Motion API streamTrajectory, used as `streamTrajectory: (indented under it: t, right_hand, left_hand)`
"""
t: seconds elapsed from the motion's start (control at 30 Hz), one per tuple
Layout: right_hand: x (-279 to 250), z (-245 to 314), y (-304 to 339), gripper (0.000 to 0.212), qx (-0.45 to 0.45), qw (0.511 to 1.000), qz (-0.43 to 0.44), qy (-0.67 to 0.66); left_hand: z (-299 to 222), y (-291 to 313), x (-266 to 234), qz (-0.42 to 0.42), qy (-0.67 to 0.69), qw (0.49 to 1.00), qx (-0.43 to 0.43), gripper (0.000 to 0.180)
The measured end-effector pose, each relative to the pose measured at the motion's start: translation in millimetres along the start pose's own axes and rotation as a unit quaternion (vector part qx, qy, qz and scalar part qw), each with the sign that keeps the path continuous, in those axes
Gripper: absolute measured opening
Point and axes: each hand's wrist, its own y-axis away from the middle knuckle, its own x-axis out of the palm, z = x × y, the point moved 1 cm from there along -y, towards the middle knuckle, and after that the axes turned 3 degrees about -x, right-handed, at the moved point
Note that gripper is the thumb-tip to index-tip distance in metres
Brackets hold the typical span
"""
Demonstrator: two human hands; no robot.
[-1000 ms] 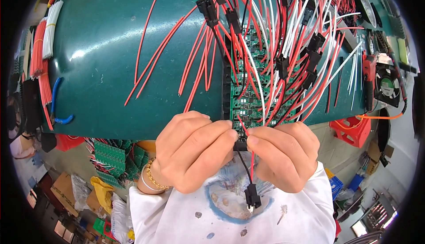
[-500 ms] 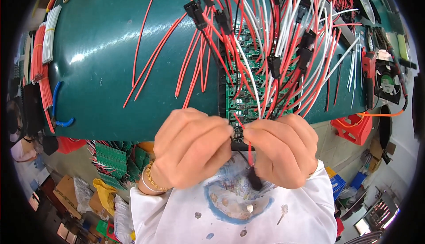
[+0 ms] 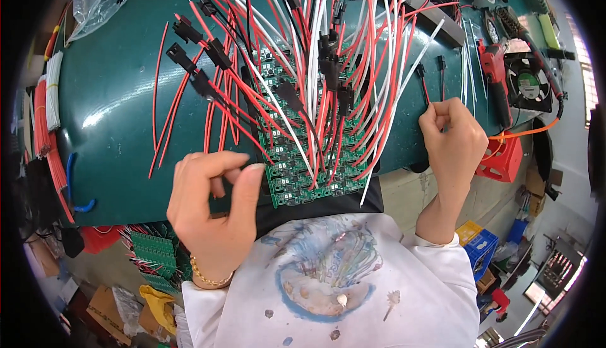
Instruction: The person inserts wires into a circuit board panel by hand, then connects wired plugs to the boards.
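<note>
My left hand [image 3: 214, 203] is held near the table's front edge, thumb and forefinger apart, with nothing in it. It is just left of the green circuit board panel [image 3: 287, 191], which carries red, white and black wires [image 3: 388, 76] rising in a dense bunch. Several wires end in black plug connectors [image 3: 183, 57], and some lean out to the left. To the right of the board, my right hand [image 3: 451, 136] pinches the lower end of a short red-and-black connector lead [image 3: 425, 86]. A second such lead [image 3: 442, 76] lies beside it on the table.
Loose red wires [image 3: 167, 120] lie on the green mat [image 3: 120, 177] at left, near bundled red and white wires [image 3: 47, 108]. A red-handled tool [image 3: 495, 76] and a black fan [image 3: 527, 83] stand at right. Below the table are more boards [image 3: 153, 253] and a red stool [image 3: 505, 158].
My hands have parted: the left moved left, the right went right to the short lead. The red wire and black connector piece between them have left my fingers. The view has shifted.
</note>
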Motion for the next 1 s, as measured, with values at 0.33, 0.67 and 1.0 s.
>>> streamTrajectory:
  t: [0.33,0.67,1.0]
  right_hand:
    - [-5,-8,-14,0.009,-0.136,0.985,-0.011,0.102]
    - [-46,32,25,0.005,0.084,0.875,-0.042,-0.476]
    - [-16,85,23,0.023,-0.357,0.814,-0.058,-0.455]
  left_hand:
    - [-9,16,-5,-0.053,0.017,0.998,0.007,0.012]
    - [-35,22,11,0.092,0.141,0.973,0.155,0.032]
    - [-7,25,-4,0.06,0.026,0.957,0.283,0.035]
